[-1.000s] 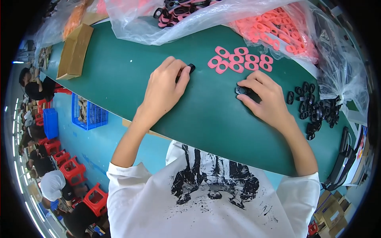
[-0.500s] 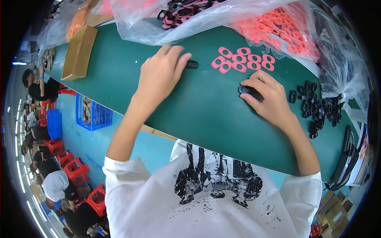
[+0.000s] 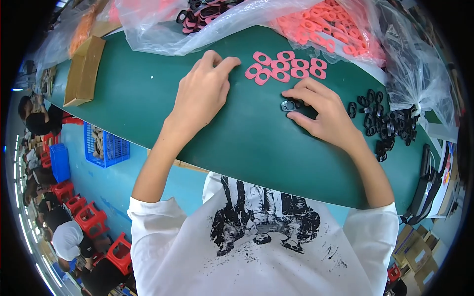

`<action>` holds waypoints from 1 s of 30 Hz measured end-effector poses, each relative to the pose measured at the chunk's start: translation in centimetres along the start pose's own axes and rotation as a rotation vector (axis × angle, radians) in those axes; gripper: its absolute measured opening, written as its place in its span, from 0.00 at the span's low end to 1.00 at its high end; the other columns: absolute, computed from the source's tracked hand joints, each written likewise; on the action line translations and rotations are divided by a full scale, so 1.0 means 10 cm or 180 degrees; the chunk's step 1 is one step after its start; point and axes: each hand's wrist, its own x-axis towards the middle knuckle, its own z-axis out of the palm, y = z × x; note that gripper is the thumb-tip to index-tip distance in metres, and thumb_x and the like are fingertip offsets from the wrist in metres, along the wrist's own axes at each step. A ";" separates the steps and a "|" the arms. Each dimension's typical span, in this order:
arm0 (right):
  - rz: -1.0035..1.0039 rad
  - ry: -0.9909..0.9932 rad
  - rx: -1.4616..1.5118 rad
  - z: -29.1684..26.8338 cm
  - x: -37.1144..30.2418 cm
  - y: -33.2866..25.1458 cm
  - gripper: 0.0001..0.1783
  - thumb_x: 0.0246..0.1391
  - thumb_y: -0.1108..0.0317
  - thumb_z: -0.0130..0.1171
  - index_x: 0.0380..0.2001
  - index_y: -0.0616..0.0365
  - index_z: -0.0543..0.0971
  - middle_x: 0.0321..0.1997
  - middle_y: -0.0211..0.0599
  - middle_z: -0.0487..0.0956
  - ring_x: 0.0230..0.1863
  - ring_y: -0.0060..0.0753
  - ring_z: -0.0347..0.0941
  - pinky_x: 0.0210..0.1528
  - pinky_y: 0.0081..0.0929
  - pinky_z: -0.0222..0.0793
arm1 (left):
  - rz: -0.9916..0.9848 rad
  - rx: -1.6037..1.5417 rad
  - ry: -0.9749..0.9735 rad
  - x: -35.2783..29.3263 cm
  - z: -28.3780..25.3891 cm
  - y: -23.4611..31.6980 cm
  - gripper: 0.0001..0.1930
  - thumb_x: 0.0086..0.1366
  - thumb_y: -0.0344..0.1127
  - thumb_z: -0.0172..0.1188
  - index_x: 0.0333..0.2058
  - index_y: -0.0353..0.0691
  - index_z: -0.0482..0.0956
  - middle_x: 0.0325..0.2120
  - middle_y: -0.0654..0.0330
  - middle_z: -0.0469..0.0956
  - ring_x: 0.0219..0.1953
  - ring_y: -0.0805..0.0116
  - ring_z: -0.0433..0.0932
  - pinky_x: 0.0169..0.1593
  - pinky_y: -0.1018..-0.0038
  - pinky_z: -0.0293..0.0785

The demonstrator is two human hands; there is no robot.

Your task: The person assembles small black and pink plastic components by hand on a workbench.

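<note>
My right hand point(image 3: 321, 106) has its thumb and forefinger around a small black oval ring part point(image 3: 289, 105) just above the green tabletop. Left of it, my left hand point(image 3: 205, 91) is over the table with its fingers curled and the forefinger pointing right. Whatever lies under or in that hand is hidden. Several flat pink oval ring pieces point(image 3: 280, 65) lie in a cluster beyond and between the hands. To the right of my right hand is a pile of loose black ring parts point(image 3: 390, 122).
A clear bag of pink-and-black parts point(image 3: 202, 17) and another of coral-pink rings point(image 3: 335, 24) line the far edge. An open cardboard box point(image 3: 84, 74) stands at left. On the floor is a blue crate point(image 3: 106, 145). Black straps point(image 3: 425, 190) lie at the right edge.
The view has shifted slightly right. The black part beside my left hand is no longer visible; that hand has moved over its spot. My right hand still holds its part, now turned.
</note>
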 end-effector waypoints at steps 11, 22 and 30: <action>0.0137 -0.0365 0.0005 -0.06 -0.01 -0.02 0.23 0.40 0.77 0.70 0.45 0.60 0.80 0.34 0.37 0.75 0.33 0.36 0.74 0.37 0.29 0.72 | 0.0648 -0.0784 -0.0123 0.19 0.19 0.11 0.15 0.56 0.22 0.60 0.43 0.41 0.81 0.35 0.55 0.73 0.38 0.54 0.78 0.38 0.61 0.77; 0.0140 -0.1111 -0.0207 -0.20 0.18 -0.15 0.27 0.41 0.72 0.70 0.49 0.57 0.78 0.33 0.39 0.74 0.32 0.39 0.73 0.35 0.34 0.70 | 0.0252 -0.1064 0.0297 0.11 0.23 0.08 0.15 0.56 0.20 0.58 0.44 0.38 0.73 0.37 0.54 0.76 0.41 0.53 0.76 0.43 0.59 0.75; -0.0384 -0.0782 -0.0462 -0.17 0.19 -0.19 0.23 0.41 0.69 0.71 0.44 0.58 0.79 0.36 0.38 0.77 0.35 0.41 0.76 0.39 0.36 0.73 | 0.0129 -0.1202 0.0275 0.11 0.28 0.08 0.11 0.55 0.26 0.63 0.37 0.38 0.72 0.35 0.57 0.76 0.40 0.53 0.75 0.40 0.59 0.74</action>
